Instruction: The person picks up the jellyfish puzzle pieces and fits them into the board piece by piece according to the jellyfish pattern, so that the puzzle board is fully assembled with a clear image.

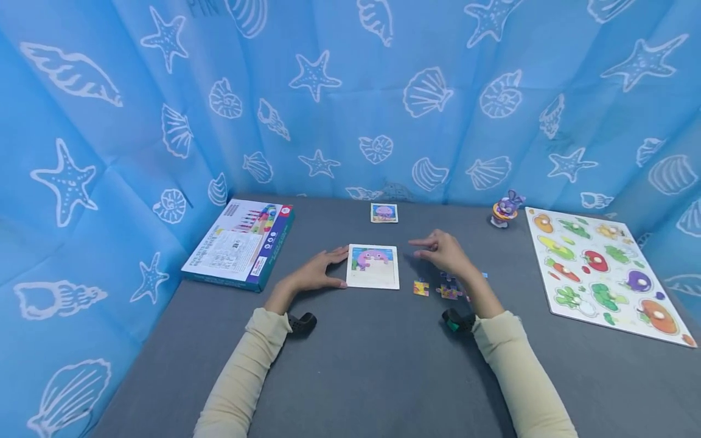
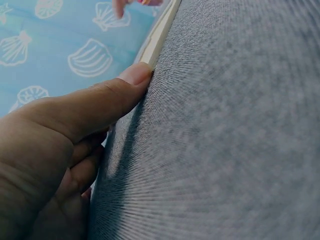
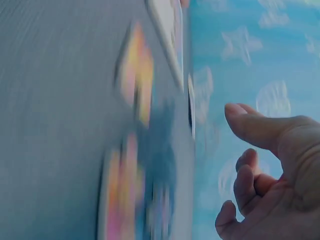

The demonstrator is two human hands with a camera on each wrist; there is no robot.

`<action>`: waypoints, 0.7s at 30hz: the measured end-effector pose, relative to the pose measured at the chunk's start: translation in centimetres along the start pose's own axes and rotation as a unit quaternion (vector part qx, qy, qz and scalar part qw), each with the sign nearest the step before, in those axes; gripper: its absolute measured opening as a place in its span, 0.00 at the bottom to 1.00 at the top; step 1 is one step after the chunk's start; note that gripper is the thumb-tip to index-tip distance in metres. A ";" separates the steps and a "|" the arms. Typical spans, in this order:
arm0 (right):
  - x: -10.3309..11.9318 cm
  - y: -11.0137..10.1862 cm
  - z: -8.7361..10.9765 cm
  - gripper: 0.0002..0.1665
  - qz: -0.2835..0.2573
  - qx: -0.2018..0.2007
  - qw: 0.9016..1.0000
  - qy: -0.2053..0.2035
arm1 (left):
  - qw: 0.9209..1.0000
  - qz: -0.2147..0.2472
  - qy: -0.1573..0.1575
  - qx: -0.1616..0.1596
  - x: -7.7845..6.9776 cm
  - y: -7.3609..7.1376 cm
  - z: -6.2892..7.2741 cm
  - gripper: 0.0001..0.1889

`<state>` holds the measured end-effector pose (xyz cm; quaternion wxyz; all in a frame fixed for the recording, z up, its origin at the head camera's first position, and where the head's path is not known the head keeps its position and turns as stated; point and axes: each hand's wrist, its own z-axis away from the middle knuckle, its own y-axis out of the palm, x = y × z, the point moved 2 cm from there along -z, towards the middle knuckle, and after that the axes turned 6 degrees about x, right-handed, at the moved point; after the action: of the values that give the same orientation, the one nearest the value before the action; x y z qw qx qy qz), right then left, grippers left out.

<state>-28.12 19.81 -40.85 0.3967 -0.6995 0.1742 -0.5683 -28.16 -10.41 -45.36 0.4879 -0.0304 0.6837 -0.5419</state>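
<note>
A square wooden puzzle board (image 1: pixel 372 284) lies flat on the grey table. Joined pieces with a pink cartoon animal (image 1: pixel 376 255) fill its upper part; pale wood shows below and at the right. My left hand (image 1: pixel 319 272) rests at the board's left side, its thumb (image 2: pixel 107 100) nearly straight and touching the edge. To the right of the board, above the table, hovers my right hand (image 1: pixel 445 252) with nothing in it. Its index finger points toward the board, and thumb and fingers are apart. Loose jigsaw pieces (image 1: pixel 421 288) lie below it, several partly hidden by the forearm.
Behind the board sits a small picture card (image 1: pixel 384 213) with a similar pink animal. A boxed set (image 1: pixel 235 246) lies at the left. On the right are a purple rabbit figurine (image 1: pixel 505 210) and a large vegetable peg board (image 1: pixel 608 274). A blue shell-print curtain (image 1: pixel 339 91) surrounds the table.
</note>
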 end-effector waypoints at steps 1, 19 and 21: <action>-0.8 -0.7 0.6 0.17 0.002 -0.001 1.000 0.010 | 1.000 0.002 0.000 0.000 0.0 0.0 0.0 0.42; -5.9 -3.0 5.1 0.20 0.038 0.037 0.996 0.078 | 0.999 0.019 0.020 0.023 -0.3 0.0 0.1 0.37; -5.9 -2.9 5.0 0.19 0.041 0.035 0.996 0.071 | 0.999 0.017 0.024 0.024 -0.3 0.0 0.1 0.37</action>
<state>-25.85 27.52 -42.75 0.4304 -0.6354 0.2104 -0.6056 -27.95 -10.27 -45.20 0.4812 0.0061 0.6821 -0.5506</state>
